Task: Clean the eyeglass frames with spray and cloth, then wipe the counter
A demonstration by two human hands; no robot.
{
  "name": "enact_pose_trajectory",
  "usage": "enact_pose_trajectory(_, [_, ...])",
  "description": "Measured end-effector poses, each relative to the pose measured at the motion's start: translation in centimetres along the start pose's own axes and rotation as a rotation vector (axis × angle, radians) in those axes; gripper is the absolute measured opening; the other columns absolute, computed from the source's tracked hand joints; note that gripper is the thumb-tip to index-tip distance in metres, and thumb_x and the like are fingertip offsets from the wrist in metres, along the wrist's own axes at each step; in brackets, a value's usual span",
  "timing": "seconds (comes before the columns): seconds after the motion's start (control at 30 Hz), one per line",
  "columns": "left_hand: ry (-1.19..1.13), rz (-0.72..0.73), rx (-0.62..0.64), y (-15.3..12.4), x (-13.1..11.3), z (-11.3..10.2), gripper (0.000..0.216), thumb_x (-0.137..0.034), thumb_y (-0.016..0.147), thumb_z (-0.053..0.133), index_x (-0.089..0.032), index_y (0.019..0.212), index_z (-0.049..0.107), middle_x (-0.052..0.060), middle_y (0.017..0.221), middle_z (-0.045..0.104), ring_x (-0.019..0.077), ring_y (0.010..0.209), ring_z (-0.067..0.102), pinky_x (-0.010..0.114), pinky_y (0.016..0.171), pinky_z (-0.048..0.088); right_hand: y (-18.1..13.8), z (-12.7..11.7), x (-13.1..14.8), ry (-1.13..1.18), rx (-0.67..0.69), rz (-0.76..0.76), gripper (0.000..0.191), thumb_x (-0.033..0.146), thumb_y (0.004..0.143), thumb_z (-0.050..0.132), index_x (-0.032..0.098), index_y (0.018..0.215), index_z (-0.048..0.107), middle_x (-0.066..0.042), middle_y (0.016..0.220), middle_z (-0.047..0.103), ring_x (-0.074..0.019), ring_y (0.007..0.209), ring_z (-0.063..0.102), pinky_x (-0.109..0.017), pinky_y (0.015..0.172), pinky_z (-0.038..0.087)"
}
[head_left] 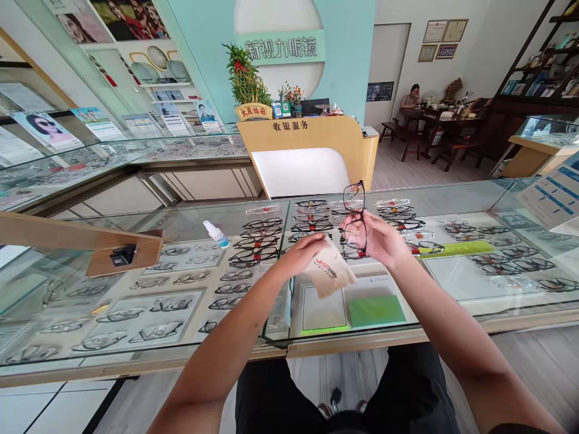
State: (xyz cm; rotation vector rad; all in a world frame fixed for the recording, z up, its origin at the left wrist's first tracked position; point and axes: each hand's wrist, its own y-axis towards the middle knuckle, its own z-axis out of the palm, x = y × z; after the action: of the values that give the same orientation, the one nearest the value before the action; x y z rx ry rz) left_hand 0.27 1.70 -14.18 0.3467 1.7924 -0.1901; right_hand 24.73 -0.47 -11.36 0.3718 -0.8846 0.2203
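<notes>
My right hand [380,238] holds a pair of dark-rimmed eyeglasses [362,212] by the middle, tilted upright above the glass counter. Between the fingers of my left hand [304,254] hangs a beige cleaning cloth [332,272] with red and dark printing. The cloth is just left of and below the lower lens, and I cannot tell whether they touch. Both hands are closed. On the counter to the left, a white spray bottle [216,234] lies tipped over or leaning. Rows of eyeglasses [256,241] lie around and beneath my hands.
The glass display counter [275,345] runs across in front of me, with more frames inside and a green box [377,310]. A wooden mirror stand [122,253] juts in from the left. Behind stands a wooden cashier desk [307,135]. One person [411,99] sits at a far table.
</notes>
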Motion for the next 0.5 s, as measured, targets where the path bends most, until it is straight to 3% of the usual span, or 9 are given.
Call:
enact_pose_trajectory(0.23, [-0.363, 0.113, -0.141, 0.0, -1.0, 0.4, 0.047, -0.057, 0.081, 0.087, -0.022, 0.074, 0.057, -0.004, 0.068, 0.043, 0.0113, 0.061, 0.038, 0.024, 0.058, 0.032, 0.3, 0.1, -0.8, 0.056, -0.031, 0.045, 0.020, 0.030, 0.082, 0.089, 0.023, 0.092, 0.073, -0.002, 0.097, 0.072, -0.0154, 0.078, 0.066, -0.028, 0.069, 0.055])
enact_pose_trajectory(0.5, [-0.513, 0.114, -0.118, -0.4, -2.0, 0.8, 0.053, -0.061, 0.075, 0.094, -0.020, 0.079, 0.061, -0.004, 0.071, 0.054, 0.0093, 0.062, 0.045, 0.022, 0.058, 0.039, 0.2, 0.6, -2.1, -0.032, -0.069, 0.029, 0.025, 0.034, 0.076, 0.097, 0.021, 0.085, 0.077, 0.000, 0.091, 0.072, -0.0124, 0.075, 0.058, -0.027, 0.072, 0.049])
